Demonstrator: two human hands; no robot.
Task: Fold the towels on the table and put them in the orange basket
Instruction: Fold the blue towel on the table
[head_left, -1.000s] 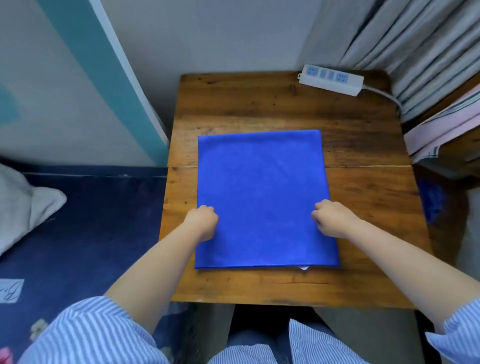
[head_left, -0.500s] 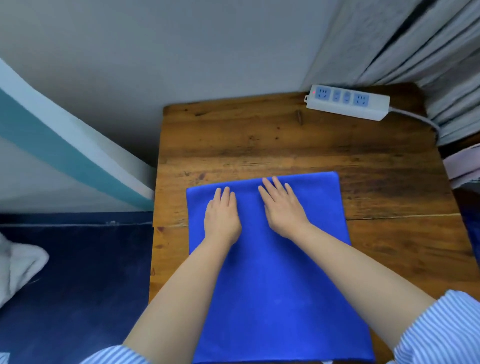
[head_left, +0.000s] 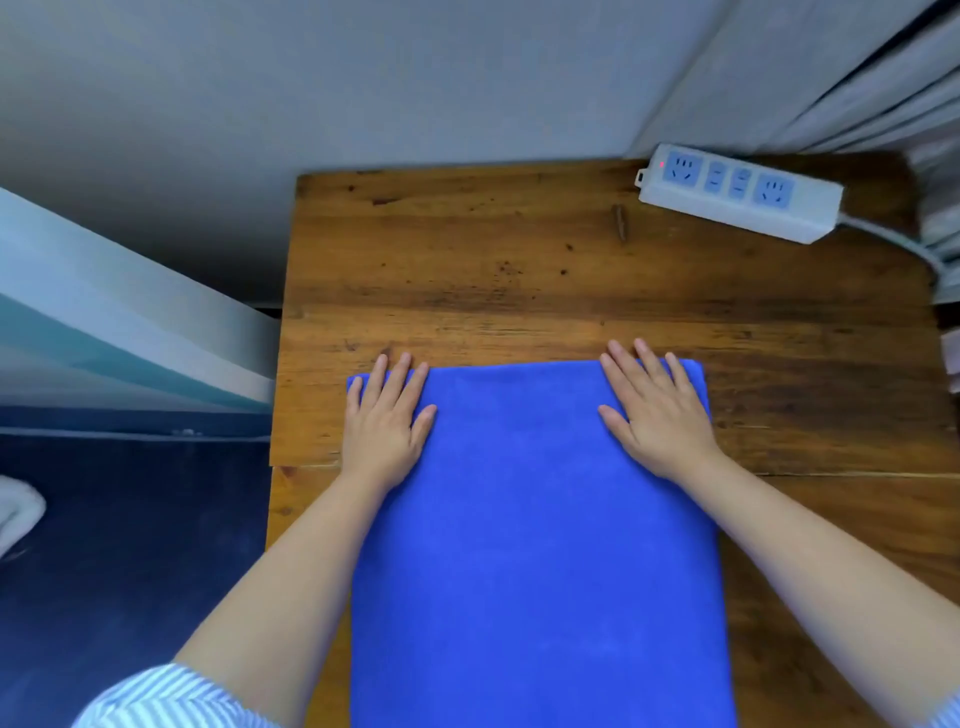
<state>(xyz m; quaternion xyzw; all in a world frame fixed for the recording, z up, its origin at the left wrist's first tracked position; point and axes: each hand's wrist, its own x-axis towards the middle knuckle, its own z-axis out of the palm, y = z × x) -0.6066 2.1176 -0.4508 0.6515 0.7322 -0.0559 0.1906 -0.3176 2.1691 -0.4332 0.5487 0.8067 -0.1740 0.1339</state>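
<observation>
Both palms lie flat with fingers straight: my left hand (head_left: 385, 426) and right hand (head_left: 655, 415) press the far corners of the blue towel (head_left: 535, 545), which fills the lower centre of the frame. I judge it light, limp and grippy; pinch corners to fold. Underneath is a worn wooden table (head_left: 493, 270), with a power strip (head_left: 737, 193) at upper right. No orange basket is in view.

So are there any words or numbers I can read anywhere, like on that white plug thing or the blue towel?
There are no words or numbers to read.
Power strip: only socket holes and a small red light, no lettering that can be made out.
Blue towel: plain, no label in view.
Wooden table: only grain and dark marks.
Striped sleeve: stripes, no writing.
</observation>
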